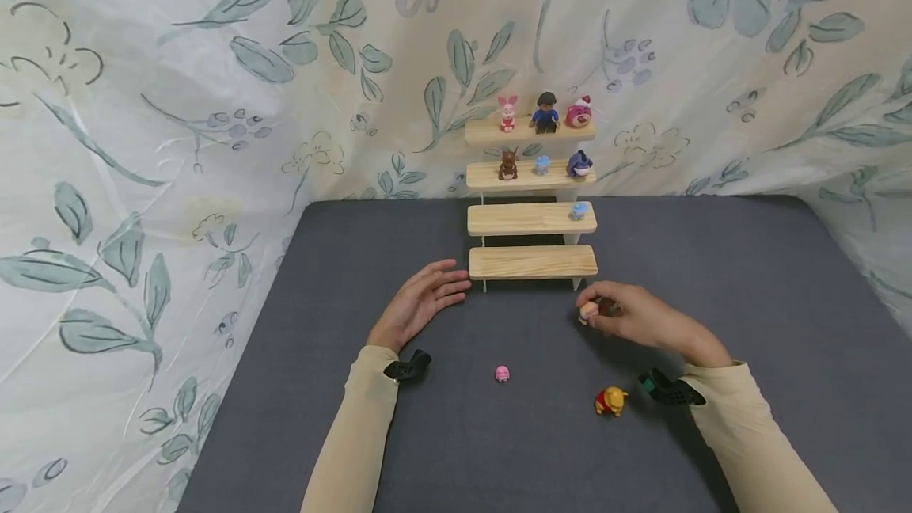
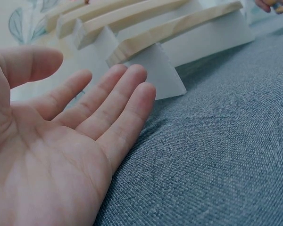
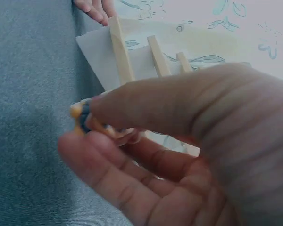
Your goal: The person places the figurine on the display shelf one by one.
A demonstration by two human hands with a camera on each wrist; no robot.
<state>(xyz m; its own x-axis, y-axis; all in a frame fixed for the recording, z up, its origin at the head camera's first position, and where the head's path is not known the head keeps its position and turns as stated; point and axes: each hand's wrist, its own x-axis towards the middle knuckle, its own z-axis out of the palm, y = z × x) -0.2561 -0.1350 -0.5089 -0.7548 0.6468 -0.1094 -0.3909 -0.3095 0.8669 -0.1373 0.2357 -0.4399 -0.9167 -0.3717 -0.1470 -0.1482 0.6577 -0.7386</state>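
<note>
Between thumb and fingers, my right hand (image 1: 637, 317) pinches a small figurine (image 1: 588, 311), just off the right front corner of a wooden tiered shelf (image 1: 533, 263). In the right wrist view this figurine (image 3: 85, 115) shows orange and dark blue parts; the fingers hide most of it. My left hand (image 1: 422, 301) has its fingers extended, palm turned inward and holding nothing, beside the shelf's left front corner. On the grey cloth lie a small pink figurine (image 1: 502, 374) and a yellow-and-red bear figurine (image 1: 610, 401). One light-blue figurine (image 1: 578, 210) stands at the right of the second step from the bottom.
The top step carries a pink-eared figurine (image 1: 507, 113), a dark-haired one in blue (image 1: 545, 113) and a pink bear (image 1: 579, 112). Below stand a brown figurine (image 1: 508, 165), a light-blue one (image 1: 542, 165) and a purple-blue one (image 1: 580, 164). A patterned curtain (image 1: 214, 101) hangs behind.
</note>
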